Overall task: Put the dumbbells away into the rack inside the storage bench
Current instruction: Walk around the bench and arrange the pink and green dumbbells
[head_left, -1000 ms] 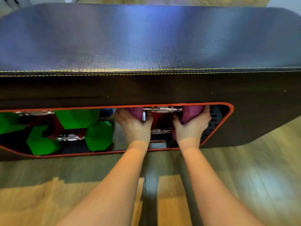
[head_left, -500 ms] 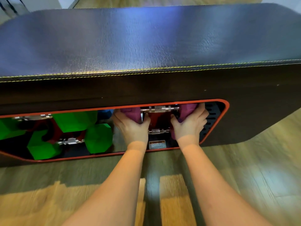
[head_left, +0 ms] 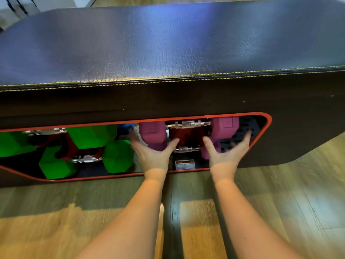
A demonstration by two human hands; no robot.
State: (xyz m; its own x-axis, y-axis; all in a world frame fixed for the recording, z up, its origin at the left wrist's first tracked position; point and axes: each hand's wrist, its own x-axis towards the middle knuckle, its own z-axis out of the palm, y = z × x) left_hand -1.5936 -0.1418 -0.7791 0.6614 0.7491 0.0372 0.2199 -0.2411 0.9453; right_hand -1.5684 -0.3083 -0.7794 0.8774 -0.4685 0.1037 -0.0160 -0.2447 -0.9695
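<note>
A black storage bench (head_left: pixel 168 98) has a red-rimmed side opening. On the red rack (head_left: pixel 186 134) inside, an upper pink dumbbell (head_left: pixel 225 126) sits with its chrome handle showing. A lower pink dumbbell (head_left: pixel 206 153) lies just below it, mostly hidden by my hands. My left hand (head_left: pixel 152 152) is spread in front of the left pink heads, fingers straight, holding nothing. My right hand (head_left: pixel 226 153) is spread in front of the right pink heads, fingers blurred. Green dumbbells (head_left: pixel 93 136) fill the left part of the opening.
A caution label (head_left: pixel 185 164) is stuck at the bottom of the opening between my wrists. A perforated black panel (head_left: pixel 246 131) closes the right end. Something blue (head_left: pixel 126 127) shows behind the green heads. Wooden floor (head_left: pixel 289 193) lies before the bench.
Both hands gripped the heads of a pink dumbbell inside the opening; now they have let go, spread their fingers and drawn back slightly. Both pink dumbbells stay on the rack.
</note>
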